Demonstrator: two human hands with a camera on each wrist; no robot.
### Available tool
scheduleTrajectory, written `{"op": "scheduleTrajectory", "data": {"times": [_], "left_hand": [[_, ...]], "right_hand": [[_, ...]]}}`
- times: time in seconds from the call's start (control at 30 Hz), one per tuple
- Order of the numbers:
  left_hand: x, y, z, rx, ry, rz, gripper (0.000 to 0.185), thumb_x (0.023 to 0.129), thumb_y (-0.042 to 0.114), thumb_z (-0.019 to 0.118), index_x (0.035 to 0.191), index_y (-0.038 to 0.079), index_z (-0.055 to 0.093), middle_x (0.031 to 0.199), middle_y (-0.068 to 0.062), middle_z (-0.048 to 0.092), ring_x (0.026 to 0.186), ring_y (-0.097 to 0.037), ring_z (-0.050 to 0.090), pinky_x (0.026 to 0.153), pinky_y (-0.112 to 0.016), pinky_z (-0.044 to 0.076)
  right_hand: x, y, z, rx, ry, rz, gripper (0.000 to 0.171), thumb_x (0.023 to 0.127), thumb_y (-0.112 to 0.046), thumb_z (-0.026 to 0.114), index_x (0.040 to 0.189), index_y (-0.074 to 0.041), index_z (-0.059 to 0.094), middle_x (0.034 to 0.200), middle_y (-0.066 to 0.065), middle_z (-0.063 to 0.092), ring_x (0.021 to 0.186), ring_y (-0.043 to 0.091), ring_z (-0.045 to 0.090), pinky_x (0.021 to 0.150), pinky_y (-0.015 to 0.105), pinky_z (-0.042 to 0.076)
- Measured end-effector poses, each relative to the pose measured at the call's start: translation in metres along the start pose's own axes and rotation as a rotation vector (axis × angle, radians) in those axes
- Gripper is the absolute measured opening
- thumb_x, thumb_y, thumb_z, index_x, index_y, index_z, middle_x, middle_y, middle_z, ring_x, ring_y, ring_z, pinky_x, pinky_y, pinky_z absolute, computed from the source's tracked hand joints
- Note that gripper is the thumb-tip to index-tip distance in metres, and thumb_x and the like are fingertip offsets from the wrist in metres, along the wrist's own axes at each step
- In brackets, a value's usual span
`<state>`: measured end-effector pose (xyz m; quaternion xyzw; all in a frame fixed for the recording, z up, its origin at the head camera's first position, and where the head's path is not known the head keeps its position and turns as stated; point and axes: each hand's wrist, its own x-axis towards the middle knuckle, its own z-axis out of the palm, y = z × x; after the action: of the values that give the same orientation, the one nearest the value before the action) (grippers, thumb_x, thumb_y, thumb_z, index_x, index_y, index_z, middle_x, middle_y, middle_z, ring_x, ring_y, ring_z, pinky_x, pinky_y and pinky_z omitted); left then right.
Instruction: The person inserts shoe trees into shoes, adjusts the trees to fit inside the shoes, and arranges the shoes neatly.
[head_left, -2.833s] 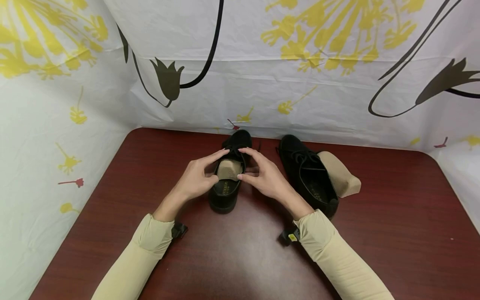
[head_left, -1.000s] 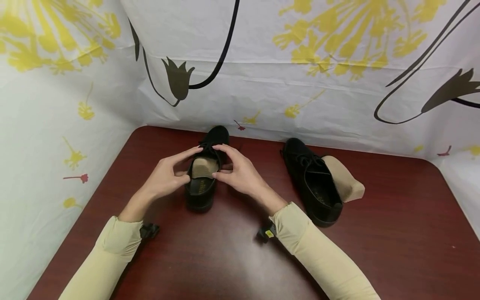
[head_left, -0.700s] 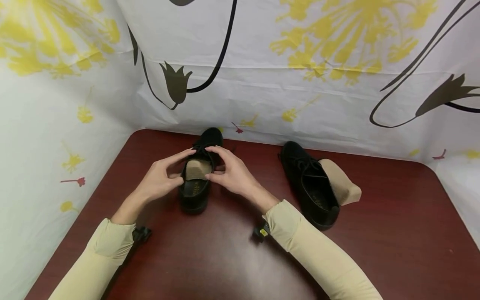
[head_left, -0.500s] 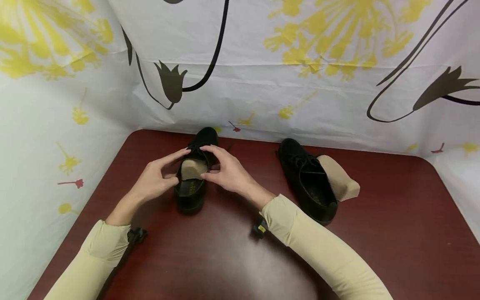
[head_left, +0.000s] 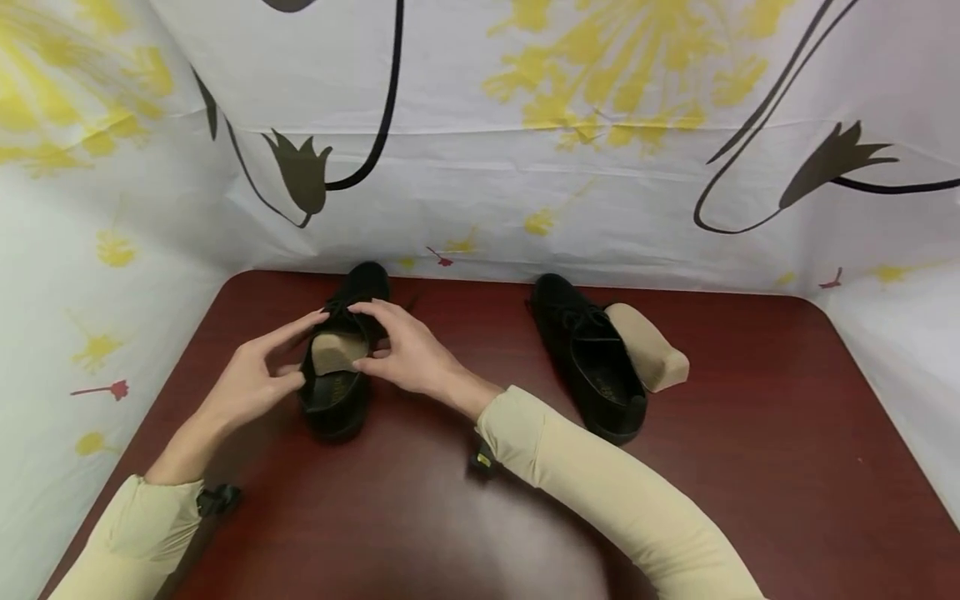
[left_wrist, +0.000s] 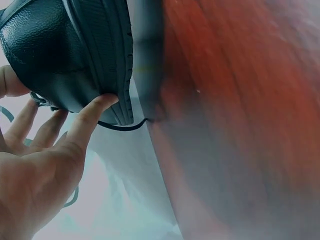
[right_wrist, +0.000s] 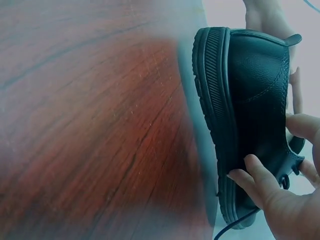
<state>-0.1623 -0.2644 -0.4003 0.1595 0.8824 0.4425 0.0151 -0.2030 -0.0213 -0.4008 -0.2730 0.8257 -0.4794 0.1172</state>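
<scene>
In the head view a black lace-up shoe (head_left: 335, 422) stands at the table's back left, toe toward the wall. A beige moulded shoe insert (head_left: 337, 353) sits inside its opening. My left hand (head_left: 251, 379) holds the shoe's left side, thumb at the collar and fingertips (left_wrist: 105, 101) against the side near the sole. From the other side my right hand (head_left: 408, 354) grips it, with fingers (right_wrist: 255, 180) on the leather and sole edge. Whether the sole touches the table I cannot tell. The toe's inside is hidden.
A second black shoe (head_left: 588, 367) stands to the right, its toe angled to the left. Another beige insert (head_left: 648, 346) lies against its right side. The reddish-brown table (head_left: 420, 508) meets a patterned white sheet (head_left: 465, 183) at the back and left.
Both hands have moved left across the table with the shoe between them, away from the second shoe. The head view has also shifted. The second shoe and its insert stay put.
</scene>
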Motion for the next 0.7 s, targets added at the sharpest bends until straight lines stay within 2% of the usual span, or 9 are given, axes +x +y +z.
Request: {"op": "scheduleTrajectory", "data": {"times": [0.07,0.1,0.2,0.37,0.6,0.7], "left_hand": [[-0.005,-0.002,-0.003,0.004,0.004,-0.007,0.086,0.08,-0.016,0.057,0.15,0.032,0.045,0.156,0.003,0.04,0.117,-0.008,0.049,0.062,-0.024,0.046],[-0.007,-0.002,-0.004,0.002,0.005,-0.007,0.086,0.08,-0.017,0.057,0.15,0.032,0.045,0.156,0.003,0.04,0.114,-0.007,0.049,0.062,-0.024,0.046],[-0.007,-0.003,-0.004,-0.003,0.014,-0.014,0.086,0.08,-0.018,0.057,0.15,0.031,0.046,0.156,0.004,0.039,0.122,0.0,0.045,0.065,-0.023,0.046],[-0.007,-0.005,-0.006,0.006,0.015,0.009,0.086,0.078,-0.019,0.057,0.15,0.028,0.046,0.157,0.003,0.038,0.112,-0.005,0.047,0.061,-0.024,0.044],[-0.009,-0.01,-0.015,0.01,0.029,0.001,0.086,0.079,-0.02,0.057,0.15,0.028,0.046,0.156,0.004,0.04,0.13,0.004,0.042,0.07,-0.016,0.047],[-0.011,-0.015,-0.017,0.004,0.04,0.0,0.085,0.079,-0.02,0.057,0.15,0.025,0.046,0.154,0.0,0.042,0.119,0.002,0.048,0.063,-0.019,0.045]], "right_hand": [[0.001,-0.002,0.003,-0.017,-0.013,-0.008,0.07,0.09,-0.018,0.076,0.15,-0.023,0.041,0.162,0.008,0.023,0.106,0.015,0.067,0.082,0.014,0.051],[0.002,-0.003,0.004,-0.028,-0.014,-0.012,0.07,0.089,-0.019,0.076,0.15,-0.023,0.041,0.161,0.008,0.024,0.106,0.015,0.067,0.082,0.014,0.051],[0.003,-0.003,0.004,-0.049,-0.015,-0.021,0.07,0.089,-0.021,0.076,0.15,-0.023,0.042,0.161,0.008,0.025,0.103,0.015,0.068,0.08,0.011,0.049],[0.005,-0.004,0.006,-0.052,-0.011,-0.016,0.07,0.089,-0.022,0.077,0.15,-0.024,0.042,0.161,0.008,0.025,0.102,0.014,0.069,0.079,0.011,0.049],[0.011,-0.008,0.013,-0.022,-0.001,-0.029,0.07,0.089,-0.021,0.076,0.15,-0.024,0.041,0.161,0.007,0.024,0.102,0.012,0.067,0.08,0.011,0.05],[0.015,-0.009,0.018,-0.036,-0.009,-0.027,0.07,0.09,-0.023,0.076,0.151,-0.024,0.041,0.161,0.007,0.024,0.101,0.011,0.068,0.079,0.01,0.049]]}}
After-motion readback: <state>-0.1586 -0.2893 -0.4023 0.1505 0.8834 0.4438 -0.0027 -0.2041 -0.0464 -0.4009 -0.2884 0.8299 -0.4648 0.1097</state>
